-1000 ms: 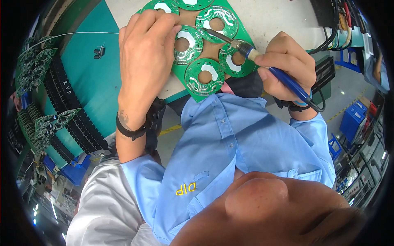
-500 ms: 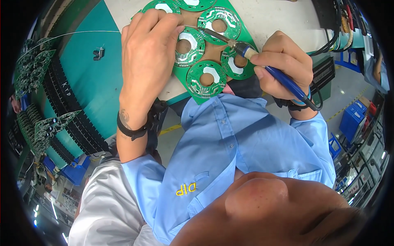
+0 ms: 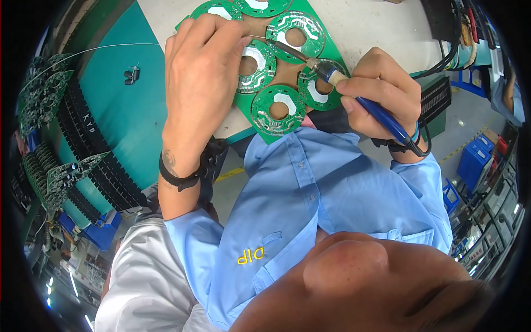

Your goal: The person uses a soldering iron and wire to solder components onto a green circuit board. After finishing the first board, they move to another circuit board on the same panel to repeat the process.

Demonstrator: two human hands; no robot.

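My left hand (image 3: 202, 77) is closed, thumb and forefinger pinching a thin solder wire (image 3: 256, 36). The wire trails off to the left in a long arc, and its short free end points at the iron's tip. In my right hand (image 3: 384, 88) a blue-handled soldering iron (image 3: 321, 67) is held like a pen. Its dark tip reaches the edge of a ring-shaped green circuit board (image 3: 301, 22) at the upper right; whether it touches cannot be told. Several such round boards, with white patches and central holes, sit in one green panel. Another round board (image 3: 277, 109) lies nearest my body.
A small dark component (image 3: 131, 74) lies on the teal mat (image 3: 119, 110) at left. Black racks (image 3: 91, 130) hold upright boards (image 3: 74, 169) at the far left. Black cables (image 3: 453, 39) hang at the upper right. Beside me on the left sits someone in white clothing (image 3: 146, 276).
My right hand and the iron's handle have dropped slightly toward my body, while the tip stays near the same spot. My left hand has barely shifted, still pinching the solder wire.
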